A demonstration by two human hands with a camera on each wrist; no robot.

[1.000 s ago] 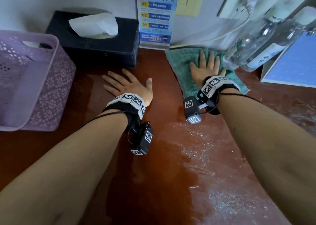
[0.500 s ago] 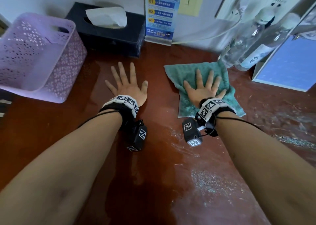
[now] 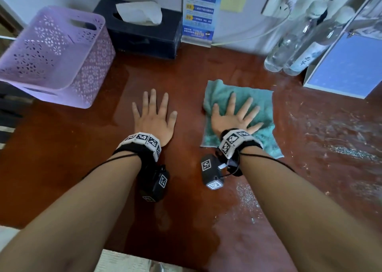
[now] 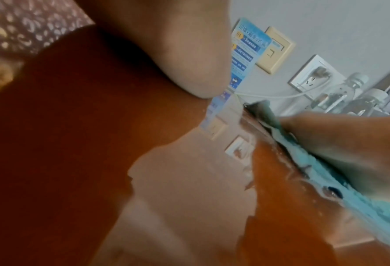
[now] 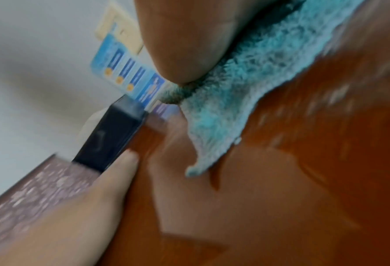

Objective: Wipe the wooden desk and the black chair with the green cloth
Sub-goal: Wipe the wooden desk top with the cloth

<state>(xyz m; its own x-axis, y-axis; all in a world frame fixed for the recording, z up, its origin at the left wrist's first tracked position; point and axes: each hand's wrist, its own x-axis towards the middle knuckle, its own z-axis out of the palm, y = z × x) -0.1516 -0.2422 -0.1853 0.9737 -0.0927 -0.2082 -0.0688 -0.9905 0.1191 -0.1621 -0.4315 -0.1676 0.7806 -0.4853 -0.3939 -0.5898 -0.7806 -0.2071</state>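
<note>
My right hand [image 3: 231, 118] lies flat on the green cloth [image 3: 262, 106], fingers straight and fanned apart, pressing it onto the wooden desk [image 3: 186, 75]. The cloth sits right of the desk's middle, its far left corner bunched up beside my thumb and its near right corner trailing past my wrist. My left hand [image 3: 154, 118] rests palm down on bare wood just left of the cloth, not touching it, fingers straight and only slightly apart.

From the right wrist view the thumb [image 5: 184, 45] bears down on the fluffy pile of the cloth [image 5: 246, 86], and its ragged edge lies loose on the wood (the picture is blurred). The left wrist view shows the cloth's edge [image 4: 358, 194] lying flat under my right hand [image 4: 348, 144].

Along the wall at the back stand a purple basket [image 3: 68, 65] at the left, a dark tissue box [image 3: 144, 34] with a tissue sticking up, a blue notice card [image 3: 199, 13], and two clear bottles [image 3: 297, 44] beside a blue-fronted box [image 3: 343, 69]. Pale streaks and specks mark the desk to the right of the cloth and toward me [image 3: 334, 147]. I cannot see the chair in any view.
</note>
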